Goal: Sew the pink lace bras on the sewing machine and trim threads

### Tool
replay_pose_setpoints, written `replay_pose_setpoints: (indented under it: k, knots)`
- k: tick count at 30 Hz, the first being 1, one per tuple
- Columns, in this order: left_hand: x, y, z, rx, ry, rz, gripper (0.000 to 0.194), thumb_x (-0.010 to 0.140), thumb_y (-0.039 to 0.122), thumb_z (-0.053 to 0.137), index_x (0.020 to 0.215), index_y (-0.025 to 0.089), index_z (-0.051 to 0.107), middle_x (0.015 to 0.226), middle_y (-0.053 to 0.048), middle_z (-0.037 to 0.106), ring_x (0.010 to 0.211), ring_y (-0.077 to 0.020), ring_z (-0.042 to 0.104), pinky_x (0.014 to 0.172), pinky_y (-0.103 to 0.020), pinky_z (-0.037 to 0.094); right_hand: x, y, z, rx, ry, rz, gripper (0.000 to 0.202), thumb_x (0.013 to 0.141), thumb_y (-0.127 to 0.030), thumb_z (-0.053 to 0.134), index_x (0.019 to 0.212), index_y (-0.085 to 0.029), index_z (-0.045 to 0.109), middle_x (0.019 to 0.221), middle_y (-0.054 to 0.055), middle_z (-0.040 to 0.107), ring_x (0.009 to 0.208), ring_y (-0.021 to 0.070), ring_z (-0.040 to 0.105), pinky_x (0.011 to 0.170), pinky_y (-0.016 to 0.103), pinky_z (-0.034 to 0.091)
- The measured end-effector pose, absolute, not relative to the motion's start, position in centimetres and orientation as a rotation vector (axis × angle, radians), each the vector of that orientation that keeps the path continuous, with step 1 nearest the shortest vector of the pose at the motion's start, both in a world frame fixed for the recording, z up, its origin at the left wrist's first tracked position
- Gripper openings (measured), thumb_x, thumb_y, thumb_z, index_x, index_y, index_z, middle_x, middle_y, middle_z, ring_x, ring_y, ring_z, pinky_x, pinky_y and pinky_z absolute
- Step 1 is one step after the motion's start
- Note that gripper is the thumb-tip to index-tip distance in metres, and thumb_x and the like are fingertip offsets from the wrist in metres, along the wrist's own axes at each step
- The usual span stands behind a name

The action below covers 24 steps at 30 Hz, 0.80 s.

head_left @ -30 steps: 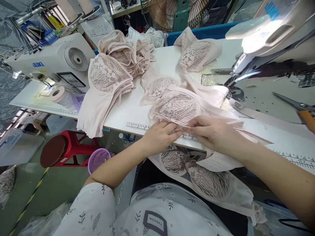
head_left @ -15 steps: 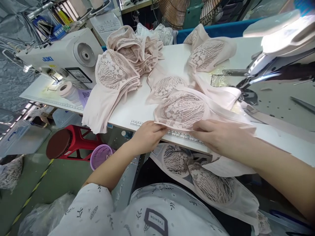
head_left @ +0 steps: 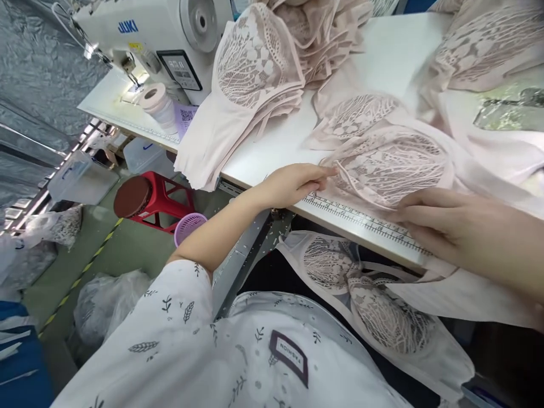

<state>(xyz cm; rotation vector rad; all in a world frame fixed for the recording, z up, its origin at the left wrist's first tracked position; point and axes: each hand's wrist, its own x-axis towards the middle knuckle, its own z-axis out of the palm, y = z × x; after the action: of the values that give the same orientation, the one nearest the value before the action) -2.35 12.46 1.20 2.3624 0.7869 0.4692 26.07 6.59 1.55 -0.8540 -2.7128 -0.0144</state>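
A pale pink lace bra [head_left: 399, 164] lies at the front edge of the white table. My right hand [head_left: 442, 224] pinches its lower edge between thumb and fingers. At the bra's left end, my left hand [head_left: 301, 182] has its index finger stretched out, the tip touching the lace edge, while the other fingers curl loosely beneath without gripping. A strip of that edge stands up slightly beside the fingertip. Another bra [head_left: 382, 317], pale with lace cups, hangs below the table edge over my lap.
Stacked pink bra pieces [head_left: 250, 68] lie left of the hands. Behind them stands a white sewing machine [head_left: 148, 28], with a thread cone [head_left: 157, 105] near it. A ruler strip [head_left: 365, 221] runs along the table edge. A red stool [head_left: 157, 198] and purple basket [head_left: 189, 226] stand on the floor.
The view has shifted down and to the left. My left hand has gone from pinching the bra's lower edge to touching its left end with a straight index finger. My right hand keeps its hold.
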Motion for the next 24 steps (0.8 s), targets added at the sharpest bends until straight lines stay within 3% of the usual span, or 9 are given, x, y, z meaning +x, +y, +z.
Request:
replay_pose_setpoints:
  k: [11, 24]
  knots:
    - [-1.7, 12.8, 1.8, 2.358, 0.839, 0.441, 0.033, 0.087, 0.01, 0.046, 0.118, 0.016, 0.058, 0.112, -0.007, 0.067, 0.103, -0.0188, 0.062, 0.089, -0.032, 0.048, 25.8, 6.4, 1.5, -1.011, -2.666, 0.106, 0.036, 0.088, -0.028, 0.036, 0.086, -0.021, 0.07, 0.086, 0.009, 0.066, 0.066, 0.0204, 0.065, 0.055, 0.034, 0.053]
    - [-1.0, 13.1, 1.6, 2.444, 0.918, 0.379, 0.028, 0.078, 0.006, 0.054, 0.104, 0.016, 0.058, 0.092, -0.003, 0.068, 0.088, -0.0183, 0.063, 0.078, -0.03, 0.048, 25.7, 6.0, 1.5, -0.971, -2.673, 0.071, 0.037, 0.092, -0.026, 0.034, 0.087, -0.016, 0.07, 0.087, 0.011, 0.063, 0.065, 0.0208, 0.064, 0.049, 0.033, 0.051]
